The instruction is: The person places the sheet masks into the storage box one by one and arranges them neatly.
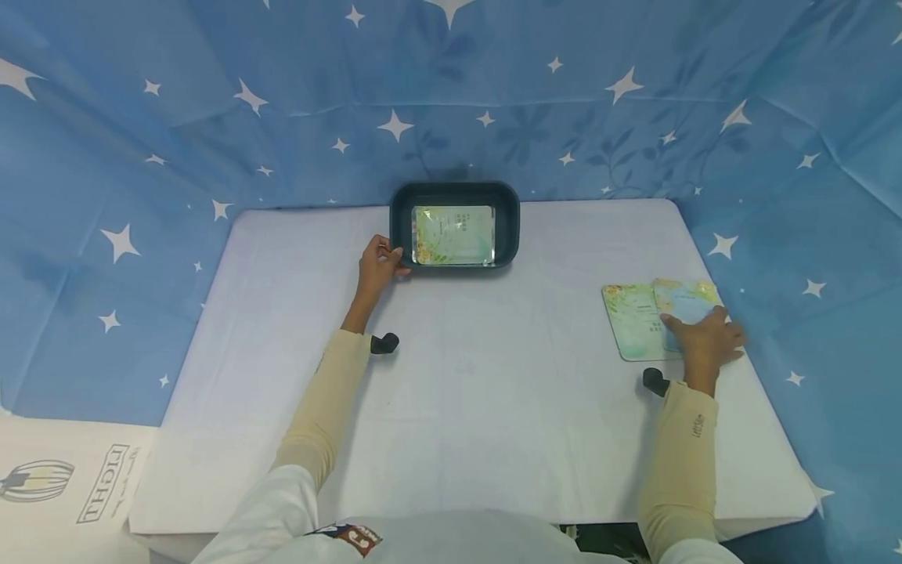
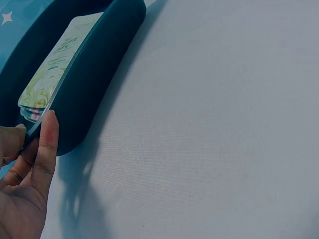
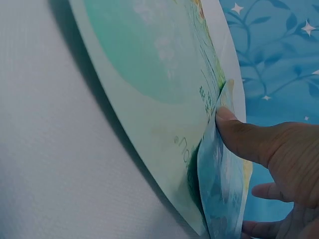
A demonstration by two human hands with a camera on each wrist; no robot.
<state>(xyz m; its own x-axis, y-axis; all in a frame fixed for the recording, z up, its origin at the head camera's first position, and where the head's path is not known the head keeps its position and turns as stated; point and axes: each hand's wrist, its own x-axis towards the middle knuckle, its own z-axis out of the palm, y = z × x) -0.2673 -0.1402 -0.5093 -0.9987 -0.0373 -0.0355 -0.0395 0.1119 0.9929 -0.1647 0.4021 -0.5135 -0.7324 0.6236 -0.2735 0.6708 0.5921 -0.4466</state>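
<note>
My left hand (image 1: 378, 264) pinches the near left corner of a dark teal rectangular tub (image 1: 513, 227), thumb on the rim and a finger along the outer wall in the left wrist view. Inside the tub lies a small stack of flat, glossy green floral packets (image 2: 55, 64). At the table's right side, my right hand (image 1: 708, 341) grips a light blue floral packet (image 1: 687, 301) across its width. The thumb presses one long edge, and the packet bows upward. Partly beneath it lies a larger pale green packet (image 3: 149, 114) with printed text.
A white cloth covers the table (image 1: 493, 407). Blue star-patterned fabric (image 1: 451, 141) hangs behind and along the sides. Dark wrist-camera mounts (image 1: 384, 343) stick out from both sleeves. A cream printed surface (image 1: 63, 486) is at the lower left.
</note>
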